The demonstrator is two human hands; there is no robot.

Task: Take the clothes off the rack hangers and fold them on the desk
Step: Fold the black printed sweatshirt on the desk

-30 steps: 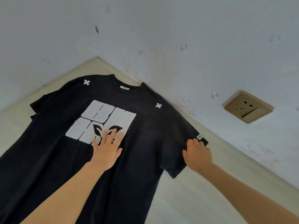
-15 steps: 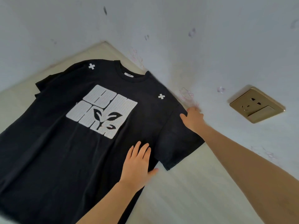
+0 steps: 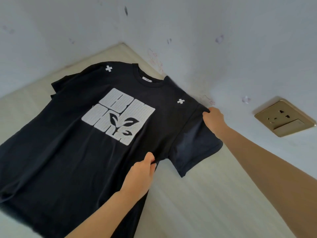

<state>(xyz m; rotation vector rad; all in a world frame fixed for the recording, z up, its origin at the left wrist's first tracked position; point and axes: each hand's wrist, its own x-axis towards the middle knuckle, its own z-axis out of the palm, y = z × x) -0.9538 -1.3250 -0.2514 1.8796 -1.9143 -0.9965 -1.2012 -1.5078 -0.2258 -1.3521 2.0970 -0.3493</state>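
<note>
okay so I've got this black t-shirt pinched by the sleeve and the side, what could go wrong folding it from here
The left hand pinches only a small bit of the t-shirt near the armpit, so the fold line may come out crooked. The right hand grips the shoulder seam close against the wall, leaving little room to swing the sleeve over.

A T-shirt (image 3: 72, 152) is spread front-up on the worktop (image 3: 214, 194), its collar toward the corner where two walls meet. The left hand (image 3: 140, 176) is placed at the shirt's side seam under the sleeve, the right hand (image 3: 214, 119) farther away at the shoulder seam. To the right of the right hand, a socket (image 3: 283, 117) is set in the wall (image 3: 240, 48).
</note>
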